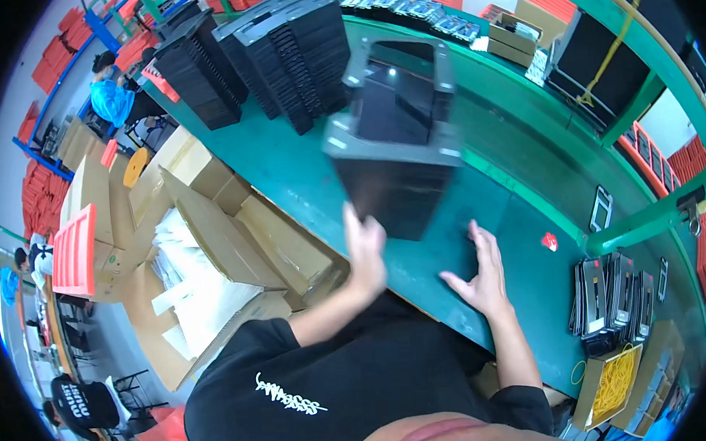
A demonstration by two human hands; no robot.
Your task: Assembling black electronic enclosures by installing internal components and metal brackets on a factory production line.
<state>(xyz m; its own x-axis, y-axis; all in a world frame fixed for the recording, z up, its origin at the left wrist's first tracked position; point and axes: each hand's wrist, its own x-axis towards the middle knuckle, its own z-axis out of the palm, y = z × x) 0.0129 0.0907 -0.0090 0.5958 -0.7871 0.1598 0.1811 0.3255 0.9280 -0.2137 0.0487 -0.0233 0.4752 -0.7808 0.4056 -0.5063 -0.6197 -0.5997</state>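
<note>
A tall stack of black trays [399,190] stands on the green table, slightly blurred, with a dark glossy panel [394,98] lying in its top tray. My left hand [365,248] is at the near left side of this stack, somewhat smeared, its fingers pointing up and apart; whether it touches the trays I cannot tell. To the right of the stack, my right hand [484,277] is open above the table, thumb and fingers spread, with nothing in it.
More black tray stacks [289,64] stand at the far left of the table [287,176]. Open cardboard boxes [226,243] crowd its left edge. At right are bundled dark flat parts [608,295] and a box of yellow bands [615,386]. A green frame post [648,221] rises there.
</note>
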